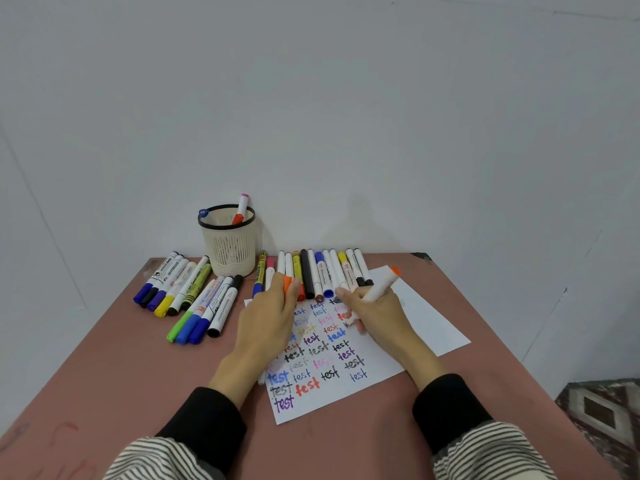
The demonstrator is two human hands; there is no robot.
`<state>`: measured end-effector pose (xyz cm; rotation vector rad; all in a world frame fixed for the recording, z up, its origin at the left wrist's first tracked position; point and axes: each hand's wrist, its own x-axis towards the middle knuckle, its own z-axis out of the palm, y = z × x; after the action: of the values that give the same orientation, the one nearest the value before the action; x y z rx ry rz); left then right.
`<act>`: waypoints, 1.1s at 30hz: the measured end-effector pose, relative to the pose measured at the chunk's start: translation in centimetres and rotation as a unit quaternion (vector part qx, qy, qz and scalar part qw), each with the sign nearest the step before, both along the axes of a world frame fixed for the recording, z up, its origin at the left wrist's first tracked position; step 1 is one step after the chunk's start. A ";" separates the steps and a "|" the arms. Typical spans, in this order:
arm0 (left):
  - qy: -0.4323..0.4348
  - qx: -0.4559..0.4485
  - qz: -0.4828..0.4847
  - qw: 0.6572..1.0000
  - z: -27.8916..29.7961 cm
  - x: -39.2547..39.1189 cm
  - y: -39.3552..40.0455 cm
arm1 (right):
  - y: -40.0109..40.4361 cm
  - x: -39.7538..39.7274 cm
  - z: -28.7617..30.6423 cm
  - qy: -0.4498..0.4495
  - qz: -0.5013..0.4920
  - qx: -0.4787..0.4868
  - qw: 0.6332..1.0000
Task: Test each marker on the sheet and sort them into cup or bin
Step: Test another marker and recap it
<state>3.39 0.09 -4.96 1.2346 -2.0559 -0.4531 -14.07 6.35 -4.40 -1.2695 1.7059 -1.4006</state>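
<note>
Between right fingers — orange marker.

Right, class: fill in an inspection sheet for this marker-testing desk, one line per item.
Surface: reddish table, faint scribbles near the front left.
Job's things: sheet covered in "test" words; mesh cup holding two markers; marker row behind the sheet; no bin seen.
Clutter: two marker piles at left; second paper under the sheet.
Grippers: left hand holds orange cap; right hand grips orange marker.
Cables: nothing seen.
Surroundings: white wall; patterned floor.
</note>
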 end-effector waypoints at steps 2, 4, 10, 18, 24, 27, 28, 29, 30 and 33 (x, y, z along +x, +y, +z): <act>0.005 0.009 -0.002 1.000 0.0 0.0 0.0 | -0.3 0.1 -0.4 0.016 -0.023 0.020 0.999; 0.010 0.015 -0.003 1.000 0.0 0.0 0.0 | -0.5 0.1 -0.6 0.019 -0.032 0.025 0.999; 0.010 0.022 -0.004 1.000 -0.1 0.0 -0.1 | -0.6 0.0 -1.2 0.043 -0.035 0.036 0.998; -0.008 0.028 -0.003 1.000 -0.8 0.0 -0.9 | -0.6 -0.4 -1.0 0.052 -0.059 0.009 0.997; -0.046 0.020 0.005 0.999 -0.8 -0.1 -1.0 | -0.7 -0.9 -1.3 0.057 -0.045 0.042 0.996; -0.055 0.016 0.008 0.998 -0.8 -0.1 -0.9 | -0.6 -0.8 -1.3 0.075 -0.041 0.036 0.996; -0.054 0.016 0.009 0.998 -0.8 0.0 -0.9 | -0.5 -0.7 -1.3 0.078 -0.036 0.037 0.996; -0.052 0.016 0.007 0.998 -0.7 0.0 -0.8 | -0.5 -0.8 -1.3 0.083 -0.032 0.041 0.995; -0.051 0.017 0.006 0.999 -0.7 -0.1 -0.8 | -0.5 -0.8 -1.3 0.085 -0.030 0.046 0.995; -0.053 0.019 0.004 0.998 -0.8 -0.1 -0.9 | -0.7 -0.9 -1.3 0.063 -0.042 0.040 0.996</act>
<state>3.32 -0.83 -5.73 1.3148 -2.1393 -0.4339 -14.95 5.69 -5.73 -1.2795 1.9013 -1.3094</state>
